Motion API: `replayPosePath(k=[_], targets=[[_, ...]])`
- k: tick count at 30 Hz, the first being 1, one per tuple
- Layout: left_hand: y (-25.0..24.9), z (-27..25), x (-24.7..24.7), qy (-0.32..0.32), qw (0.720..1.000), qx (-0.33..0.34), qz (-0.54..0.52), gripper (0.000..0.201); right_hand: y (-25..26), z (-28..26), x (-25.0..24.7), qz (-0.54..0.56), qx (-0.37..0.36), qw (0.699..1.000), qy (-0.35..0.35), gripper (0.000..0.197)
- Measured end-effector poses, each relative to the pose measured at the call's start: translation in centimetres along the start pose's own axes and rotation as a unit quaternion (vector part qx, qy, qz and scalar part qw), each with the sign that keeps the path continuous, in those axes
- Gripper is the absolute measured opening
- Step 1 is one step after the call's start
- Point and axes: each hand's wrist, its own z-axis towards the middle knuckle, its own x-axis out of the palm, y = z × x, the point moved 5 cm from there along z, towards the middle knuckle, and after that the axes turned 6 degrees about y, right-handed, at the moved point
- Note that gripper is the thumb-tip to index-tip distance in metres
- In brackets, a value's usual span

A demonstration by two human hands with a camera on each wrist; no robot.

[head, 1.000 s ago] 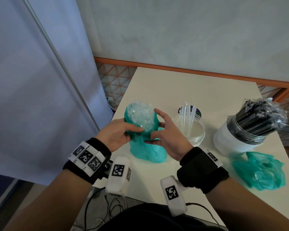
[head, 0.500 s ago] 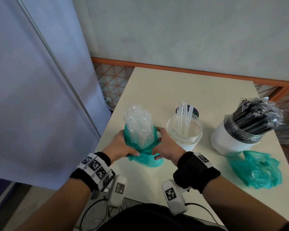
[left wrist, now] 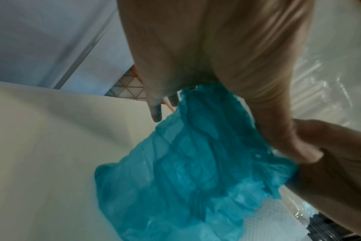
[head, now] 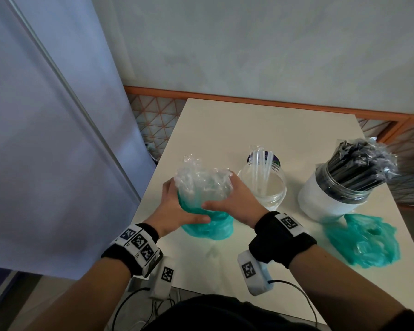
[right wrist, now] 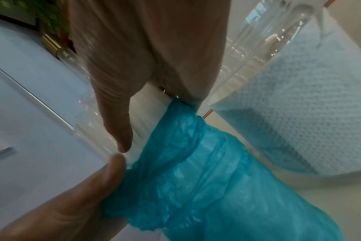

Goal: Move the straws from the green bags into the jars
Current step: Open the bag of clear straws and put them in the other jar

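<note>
- The right jar [head: 330, 199] is already full of black straws [head: 354, 167], and an emptied green bag [head: 361, 240] lies just in front of it.
- The middle jar [head: 263, 189] holds only a few clear straws [head: 261, 161].
- The left hand [head: 175, 211] and right hand [head: 234, 204] both grip the clear straw bundle [head: 201, 182], standing in the second green bag [head: 208, 225] on the table [head: 261, 125].
- I judge about half is left.
- Count: two jars, two bags.
</note>
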Motion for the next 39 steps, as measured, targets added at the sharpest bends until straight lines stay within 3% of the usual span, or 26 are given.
replayPosePath(k=[6, 9, 12, 17, 23, 26, 30, 35, 39], targets=[[-0.7, 0.4, 0.3, -0.038, 0.995, 0.028, -0.088, 0.091, 1.2, -1.0, -0.9, 0.074, -0.018, 0.996, -0.055, 0.065], [-0.4, 0.7, 0.4, -0.051, 0.993, 0.026, -0.099, 0.091, 2.4, -1.4, -1.6, 0.112, -0.043, 0.989, -0.086, 0.057], [-0.4, 0.9, 0.5, -0.067, 0.993, 0.026, -0.096, 0.089, 3.0, -1.6, -2.1, 0.145, -0.079, 0.978, -0.129, 0.033], [-0.8, 1.3, 0.6, -0.075, 0.994, 0.036, -0.073, 0.078, 5.9, -2.1, -3.6, 0.155, -0.145, 0.958, -0.191, 0.018], [-1.2, 2.1, 1.1, -0.076, 0.993, 0.056, -0.065, 0.079, 10.7, -2.8, -7.1, 0.151, -0.208, 0.946, -0.198, 0.016], [-1.5, 2.3, 1.5, -0.077, 0.993, 0.068, -0.052, 0.077, 10.8, -2.6, -7.9, 0.136, -0.194, 0.957, -0.167, 0.018], [-2.1, 2.5, 2.4, -0.062, 0.994, 0.084, -0.02, 0.078, 8.9, -1.7, -7.1, 0.117, -0.149, 0.971, -0.148, 0.037], [-2.5, 2.3, 2.7, -0.058, 0.994, 0.093, 0.009, 0.078, 8.3, -1.5, -6.5, 0.141, -0.152, 0.962, -0.178, 0.035], [-2.3, 2.4, 2.2, -0.068, 0.994, 0.082, -0.006, 0.079, 10.3, -2.5, -7.9, 0.169, -0.199, 0.943, -0.208, 0.03]])
